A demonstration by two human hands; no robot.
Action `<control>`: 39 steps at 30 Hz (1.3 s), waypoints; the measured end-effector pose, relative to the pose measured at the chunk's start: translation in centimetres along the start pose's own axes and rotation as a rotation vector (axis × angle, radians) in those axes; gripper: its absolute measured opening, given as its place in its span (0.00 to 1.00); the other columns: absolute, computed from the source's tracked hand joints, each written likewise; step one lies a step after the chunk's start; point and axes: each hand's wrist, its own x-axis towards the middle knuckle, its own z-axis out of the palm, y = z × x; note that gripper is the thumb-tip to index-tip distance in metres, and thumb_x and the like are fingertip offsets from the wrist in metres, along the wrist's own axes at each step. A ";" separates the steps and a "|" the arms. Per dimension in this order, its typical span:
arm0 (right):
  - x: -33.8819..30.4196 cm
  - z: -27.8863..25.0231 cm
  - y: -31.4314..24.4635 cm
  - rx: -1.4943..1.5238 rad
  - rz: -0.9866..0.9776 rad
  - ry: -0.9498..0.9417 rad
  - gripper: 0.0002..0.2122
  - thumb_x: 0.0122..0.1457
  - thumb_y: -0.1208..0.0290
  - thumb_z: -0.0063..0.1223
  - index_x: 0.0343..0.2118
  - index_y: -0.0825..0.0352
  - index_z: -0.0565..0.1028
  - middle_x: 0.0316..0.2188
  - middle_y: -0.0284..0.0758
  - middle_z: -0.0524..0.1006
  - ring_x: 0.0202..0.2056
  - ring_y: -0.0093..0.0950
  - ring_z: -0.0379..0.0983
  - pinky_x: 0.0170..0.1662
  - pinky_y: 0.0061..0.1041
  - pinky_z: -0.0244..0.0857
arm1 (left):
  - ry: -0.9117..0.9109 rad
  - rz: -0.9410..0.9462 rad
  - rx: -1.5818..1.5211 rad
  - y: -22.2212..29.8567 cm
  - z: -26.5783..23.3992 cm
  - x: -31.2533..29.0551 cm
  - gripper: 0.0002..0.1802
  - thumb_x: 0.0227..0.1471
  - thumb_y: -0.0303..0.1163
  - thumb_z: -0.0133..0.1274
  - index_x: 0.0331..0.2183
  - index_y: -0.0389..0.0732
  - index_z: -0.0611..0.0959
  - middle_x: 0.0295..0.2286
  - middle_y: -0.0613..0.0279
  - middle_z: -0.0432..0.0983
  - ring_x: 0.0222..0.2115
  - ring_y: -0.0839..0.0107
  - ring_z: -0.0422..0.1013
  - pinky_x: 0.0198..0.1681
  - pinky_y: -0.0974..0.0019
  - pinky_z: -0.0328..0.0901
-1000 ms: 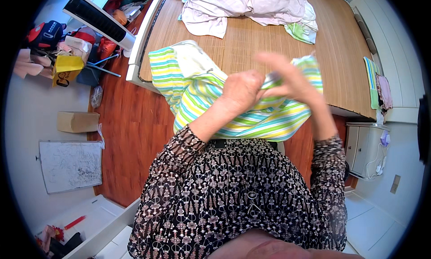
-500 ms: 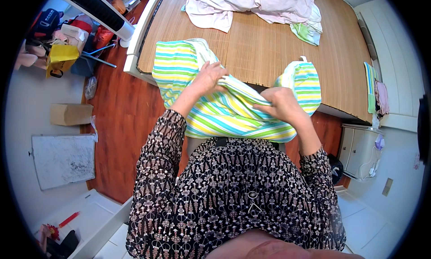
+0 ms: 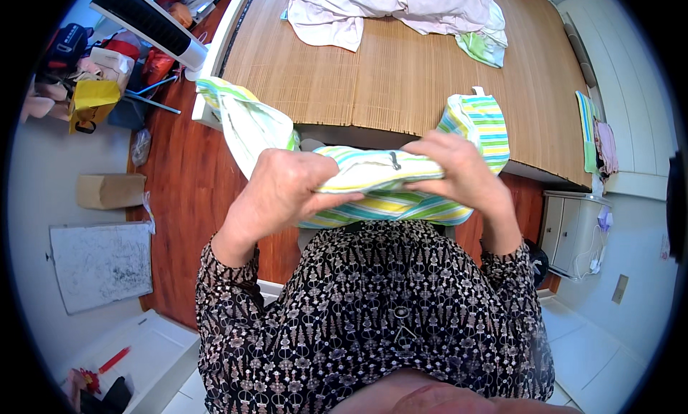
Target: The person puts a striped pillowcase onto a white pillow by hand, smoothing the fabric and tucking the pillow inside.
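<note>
A cloth striped in green, yellow, blue and white point(image 3: 401, 206) is bunched across my lap, its white underside partly turned out. My left hand point(image 3: 287, 188) is closed on a gathered edge of it, thumb pointing toward the middle. Opposite, my right hand point(image 3: 459, 170) pinches the same edge between thumb and fingers. Between the hands the edge is stretched into a band, with a small dark piece point(image 3: 395, 160) on it that I cannot make out. One end of the cloth flares out beyond my left hand, white side showing; the other end rests against the bed's edge past my right hand.
Ahead is a bed with a woven mat point(image 3: 344, 77), pale pink bedding point(image 3: 408, 5) heaped on its far part. A tower fan point(image 3: 150, 27) stands at the far left, near piled bags. A cardboard box point(image 3: 111, 190) is on the left, a small cabinet point(image 3: 573, 235) on the right.
My left hand has come nearer and left and taken hold of the edge, pulling the cloth's left end outward so its white underside shows. My right hand still holds the cloth, slightly shifted.
</note>
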 end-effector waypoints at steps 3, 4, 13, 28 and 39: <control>1.0 1.3 -2.2 0.075 0.001 -0.114 0.13 0.47 0.70 0.59 0.37 0.65 0.75 0.28 0.37 0.74 0.31 0.37 0.72 0.32 0.33 0.66 | 0.069 -0.041 -0.078 -0.1 0.0 0.1 0.19 0.42 0.43 0.62 0.22 0.35 0.78 0.17 0.54 0.72 0.19 0.57 0.70 0.24 0.63 0.63; 0.8 1.3 -2.3 0.091 0.009 -0.098 0.13 0.47 0.70 0.59 0.37 0.65 0.75 0.28 0.37 0.74 0.30 0.37 0.72 0.31 0.33 0.66 | 0.072 -0.076 -0.123 -0.5 0.2 -0.1 0.18 0.42 0.43 0.62 0.25 0.36 0.79 0.19 0.54 0.73 0.21 0.57 0.72 0.25 0.63 0.65; 0.2 2.2 -3.5 0.124 0.028 -0.077 0.11 0.51 0.68 0.57 0.37 0.64 0.75 0.25 0.38 0.74 0.29 0.40 0.73 0.30 0.36 0.66 | -0.007 -0.003 -0.210 -0.2 4.0 1.3 0.14 0.47 0.41 0.58 0.30 0.39 0.83 0.22 0.56 0.76 0.23 0.58 0.72 0.30 0.58 0.64; -0.5 3.5 -3.8 0.114 0.014 0.026 0.10 0.51 0.70 0.56 0.35 0.67 0.75 0.25 0.41 0.75 0.28 0.39 0.74 0.29 0.35 0.66 | 0.354 0.158 0.024 1.7 5.7 -0.1 0.10 0.41 0.30 0.62 0.29 0.40 0.80 0.25 0.63 0.76 0.29 0.63 0.73 0.38 0.61 0.65; -0.4 4.4 -3.7 0.146 0.032 0.096 0.11 0.50 0.70 0.56 0.37 0.67 0.75 0.24 0.40 0.75 0.27 0.39 0.74 0.28 0.35 0.66 | 0.240 0.160 0.062 1.1 3.9 -0.3 0.10 0.39 0.26 0.61 0.30 0.40 0.81 0.27 0.64 0.77 0.29 0.65 0.74 0.33 0.63 0.67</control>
